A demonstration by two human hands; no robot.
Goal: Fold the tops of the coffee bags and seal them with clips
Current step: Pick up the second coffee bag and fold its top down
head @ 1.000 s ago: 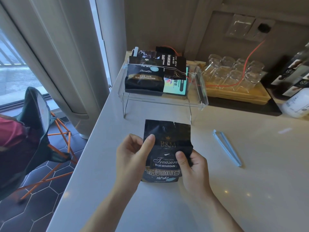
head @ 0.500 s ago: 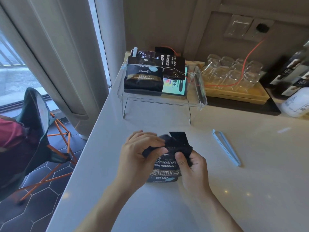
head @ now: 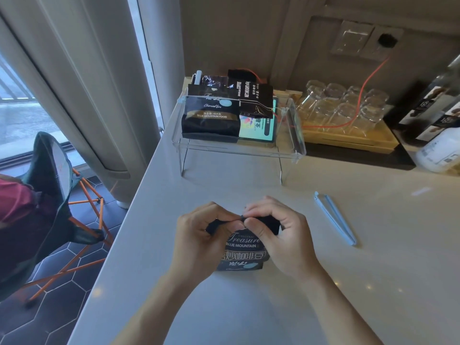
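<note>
Both our hands are curled over the top of the black coffee bag that stands near the counter's front-left edge. Our left hand pinches the left end of the folded top, fingers curled and thumb pressing the crease. Our right hand pinches the right end the same way, its thumb tip meeting the left thumb at the middle of the fold. The fold runs left to right between the two grips, and below it the printed face of the bag looks toward us.

Behind the bag, toward the counter's back-left corner, we see a clear acrylic rack holding more dark coffee bags, at least one of them seemingly already clipped, though we cannot tell for certain.

Right of our hands, well apart from the bag, the light-blue sealing clip lies flat on the white counter. Its long axis runs diagonally, the far end nearer the rack, the near end angled toward the counter's right side. We judge that our right hand is clearly the nearer one, so it would have to let go of the fold while our left hand keeps the crease from springing open.

Past the clip, along the counter's back edge, upturned glasses sit on a wooden tray.
</note>
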